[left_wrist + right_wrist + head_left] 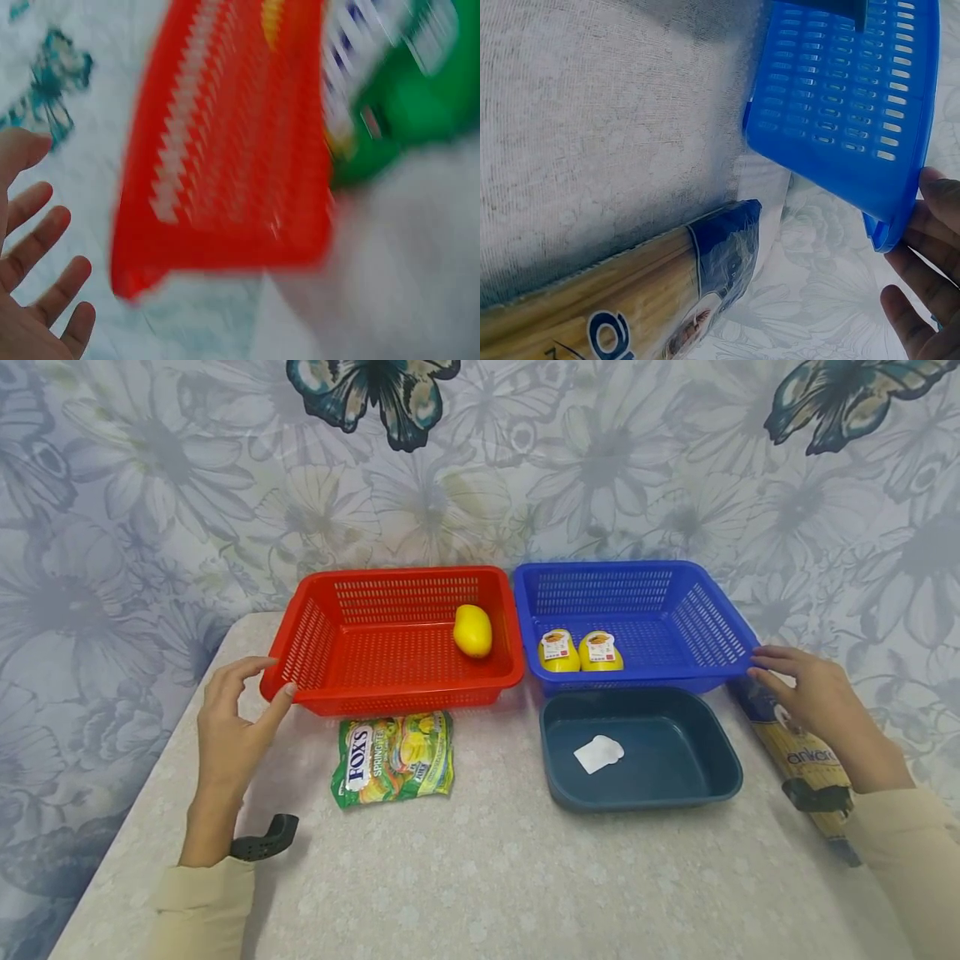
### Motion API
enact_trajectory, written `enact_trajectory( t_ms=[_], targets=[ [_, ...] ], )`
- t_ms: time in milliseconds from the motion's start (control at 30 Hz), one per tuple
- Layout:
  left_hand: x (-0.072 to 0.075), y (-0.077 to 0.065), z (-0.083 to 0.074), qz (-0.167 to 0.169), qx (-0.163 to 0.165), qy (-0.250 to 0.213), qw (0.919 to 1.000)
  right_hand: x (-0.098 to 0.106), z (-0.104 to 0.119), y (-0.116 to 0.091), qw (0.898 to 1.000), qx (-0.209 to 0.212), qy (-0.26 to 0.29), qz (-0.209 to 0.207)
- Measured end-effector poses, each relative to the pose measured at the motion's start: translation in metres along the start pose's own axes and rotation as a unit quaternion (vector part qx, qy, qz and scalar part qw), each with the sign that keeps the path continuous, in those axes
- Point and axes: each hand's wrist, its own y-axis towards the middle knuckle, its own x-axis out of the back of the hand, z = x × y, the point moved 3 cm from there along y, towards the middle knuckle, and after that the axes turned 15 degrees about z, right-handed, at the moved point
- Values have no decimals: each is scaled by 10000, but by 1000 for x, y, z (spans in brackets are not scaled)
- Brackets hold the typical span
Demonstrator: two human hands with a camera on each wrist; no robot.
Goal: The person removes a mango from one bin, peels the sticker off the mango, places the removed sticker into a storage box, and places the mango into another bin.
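My left hand (pixel 234 727) is spread beside the front left corner of a red plastic basket (pixel 405 697), its fingers apart from the rim in the left wrist view. A yellow mango (pixel 473 632) lies inside that basket at the right. My right hand (pixel 821 697) pinches the right front corner of a blue plastic basket (pixel 637 675) between thumb and fingers. Two yellow mangoes (pixel 558 653) with white stickers sit in the blue basket's front left. Below the right forearm lies a pack of spaghetti (pixel 630 292), partly hidden by the wrist in the head view.
A green bag of Fox's sweets (pixel 393 758) lies in front of the red basket. Before the blue basket stands a dark teal tub (pixel 667 768), holding a crumpled white piece (pixel 598 753). Behind the table (pixel 480 877) rises a floral wall (pixel 480 468).
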Motion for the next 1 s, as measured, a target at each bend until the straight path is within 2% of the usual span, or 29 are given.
enact_trajectory(
  t_ms=[167,367,500,800,1000],
  targets=[
    [-11,14,-43,142,-503,-349,9980,1,-1,1,10000,-49,-4,-9],
    [-38,35,-88,729,-1129,-639,9889,-2,-2,1,9999,-35,-153,-33],
    [-59,47,-111,1170,-1324,-731,9815,-3,-2,1,9999,-68,-153,-42],
    [-102,75,-141,2000,-1404,-917,9653,-5,2,1,9998,64,-94,-179],
    [-124,88,-156,2349,-1446,-912,9569,-5,2,-1,9997,62,-136,-192]
  ],
)
